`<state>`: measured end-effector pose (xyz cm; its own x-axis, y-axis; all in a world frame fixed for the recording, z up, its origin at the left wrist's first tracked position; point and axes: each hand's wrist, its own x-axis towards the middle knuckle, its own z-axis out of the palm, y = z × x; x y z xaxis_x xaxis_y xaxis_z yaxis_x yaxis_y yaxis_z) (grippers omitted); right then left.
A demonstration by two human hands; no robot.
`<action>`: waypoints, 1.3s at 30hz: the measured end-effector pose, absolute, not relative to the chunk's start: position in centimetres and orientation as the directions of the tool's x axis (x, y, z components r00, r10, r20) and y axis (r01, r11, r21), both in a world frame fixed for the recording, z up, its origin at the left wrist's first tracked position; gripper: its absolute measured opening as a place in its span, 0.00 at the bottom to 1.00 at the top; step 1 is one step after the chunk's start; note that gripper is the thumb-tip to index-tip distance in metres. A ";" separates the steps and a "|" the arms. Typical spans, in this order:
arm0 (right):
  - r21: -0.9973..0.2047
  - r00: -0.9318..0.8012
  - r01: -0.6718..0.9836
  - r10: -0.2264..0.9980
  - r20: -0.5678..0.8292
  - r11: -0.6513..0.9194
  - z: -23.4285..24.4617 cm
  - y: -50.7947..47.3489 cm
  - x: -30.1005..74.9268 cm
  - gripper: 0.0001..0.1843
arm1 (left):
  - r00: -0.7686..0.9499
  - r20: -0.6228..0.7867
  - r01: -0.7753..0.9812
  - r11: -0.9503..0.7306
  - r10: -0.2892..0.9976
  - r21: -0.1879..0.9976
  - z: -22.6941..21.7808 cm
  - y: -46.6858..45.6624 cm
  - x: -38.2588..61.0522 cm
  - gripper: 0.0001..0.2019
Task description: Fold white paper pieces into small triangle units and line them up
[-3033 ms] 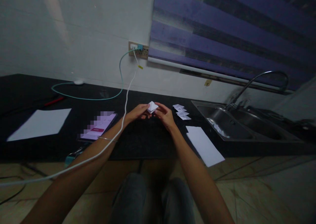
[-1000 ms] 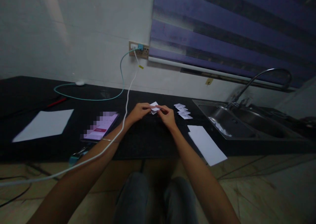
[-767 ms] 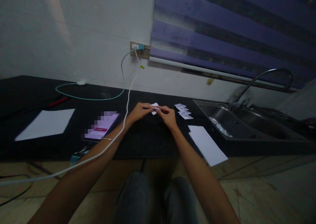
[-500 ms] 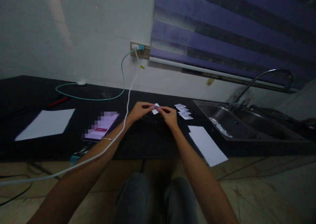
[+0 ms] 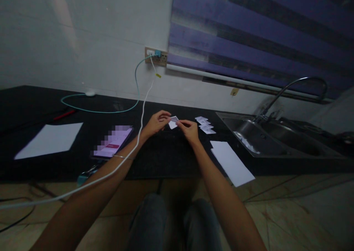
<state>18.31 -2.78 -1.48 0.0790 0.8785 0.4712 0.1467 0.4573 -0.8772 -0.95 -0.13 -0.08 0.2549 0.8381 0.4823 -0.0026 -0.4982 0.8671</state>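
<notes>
A small folded piece of white paper (image 5: 173, 124) is held just above the black counter in front of me. My right hand (image 5: 189, 130) pinches its right edge between thumb and fingers. At the paper's left edge is my left hand (image 5: 156, 124), its fingers loosely bent and apart, the thumb close to the paper. Whether the thumb touches it I cannot tell. To the right of my right hand lie several small folded papers (image 5: 205, 125) in an overlapping row. Nearer the front edge is a stack of white paper strips (image 5: 232, 163).
A white paper sheet (image 5: 49, 141) and a phone (image 5: 112, 144) lie on the left. A white cable (image 5: 121, 165) crosses over my left forearm from the wall socket (image 5: 155, 57). A red pen-like object (image 5: 64, 114) is farther back. The steel sink (image 5: 265, 155) is on the right.
My left hand's fingers have loosened from the folded paper and spread, drawing slightly left. More of the paper's face shows. The right hand keeps its pinch.
</notes>
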 end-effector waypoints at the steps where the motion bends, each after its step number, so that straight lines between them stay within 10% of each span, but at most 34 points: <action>1: -0.873 0.082 0.156 0.875 0.477 0.461 -1.4 -2.8 18.3 0.15 | 0.292 0.467 -0.010 -0.486 0.835 0.874 0.1 -0.4 -0.9 0.18; 16: -0.931 0.101 -0.017 0.927 0.360 0.363 -1.2 -2.9 18.1 0.30 | 0.354 0.424 0.025 -0.462 0.833 0.886 -0.1 -0.6 -1.1 0.30; 39: -0.853 -0.010 0.141 0.862 0.506 0.503 -0.8 -3.6 17.8 0.15 | 0.398 0.442 0.090 -0.514 0.804 0.853 0.6 -0.9 -1.2 0.16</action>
